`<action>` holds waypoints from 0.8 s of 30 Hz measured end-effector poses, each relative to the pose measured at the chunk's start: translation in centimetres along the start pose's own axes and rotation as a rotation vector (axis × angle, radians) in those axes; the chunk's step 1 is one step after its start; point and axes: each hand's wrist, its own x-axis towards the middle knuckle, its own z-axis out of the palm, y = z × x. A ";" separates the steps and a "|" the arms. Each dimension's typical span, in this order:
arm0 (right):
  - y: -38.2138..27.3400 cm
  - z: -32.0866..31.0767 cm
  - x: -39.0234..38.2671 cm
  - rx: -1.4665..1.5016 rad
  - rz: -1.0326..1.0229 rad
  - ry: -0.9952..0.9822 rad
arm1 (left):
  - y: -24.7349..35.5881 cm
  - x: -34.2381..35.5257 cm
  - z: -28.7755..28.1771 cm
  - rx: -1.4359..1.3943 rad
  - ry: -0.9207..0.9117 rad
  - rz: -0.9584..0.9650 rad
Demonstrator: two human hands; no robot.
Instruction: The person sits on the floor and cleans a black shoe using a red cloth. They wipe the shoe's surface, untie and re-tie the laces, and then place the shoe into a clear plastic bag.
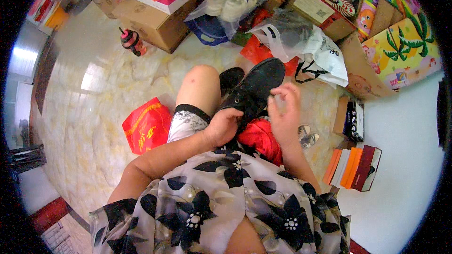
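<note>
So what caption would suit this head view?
Seated person's left hand steadies a black shoe while the right hand works its laces.

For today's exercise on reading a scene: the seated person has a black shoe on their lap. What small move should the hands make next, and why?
Probably the right hand should draw the lace it seems to pinch up and taut. The left hand already steadies the black shoe at its heel end over the red cloth on the lap, and the right fingertips sit at the lacing area. The lace itself is too small to see clearly.
</note>
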 end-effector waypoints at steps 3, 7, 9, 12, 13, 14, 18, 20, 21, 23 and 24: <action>-1.5 2.2 -1.5 -0.018 -0.104 -0.043 | 1.1 -0.6 1.4 -0.135 -0.022 -0.028; -2.0 3.5 -1.7 -0.138 -0.010 -0.226 | 0.6 0.2 -0.5 -0.138 0.043 -0.141; -1.2 3.9 -1.8 -0.122 0.035 -0.203 | 0.7 0.2 -0.1 -0.082 0.041 -0.140; -0.3 3.3 -2.5 -0.073 0.086 -0.200 | 0.3 0.2 0.7 0.083 0.077 -0.010; 0.1 3.1 -2.9 -0.052 0.120 -0.210 | 0.3 0.2 0.7 0.123 0.095 0.029; 0.7 3.0 -3.5 -0.012 0.149 -0.215 | 0.5 0.0 0.6 0.217 0.073 0.044; 1.7 2.3 -5.3 -0.019 0.173 -0.168 | 1.1 0.3 1.0 0.399 0.286 0.132; 0.9 2.0 -5.4 -0.091 0.094 -0.131 | 0.7 0.7 0.8 0.174 0.270 0.118; 0.3 1.8 -5.2 -0.126 0.055 -0.111 | 0.5 0.8 0.8 0.063 0.262 0.111; -0.8 1.8 -4.7 -0.110 0.074 -0.133 | 0.5 0.6 1.0 0.059 0.197 0.067; -1.1 1.8 -4.3 -0.102 0.083 -0.143 | 0.6 0.4 1.2 0.058 0.163 0.046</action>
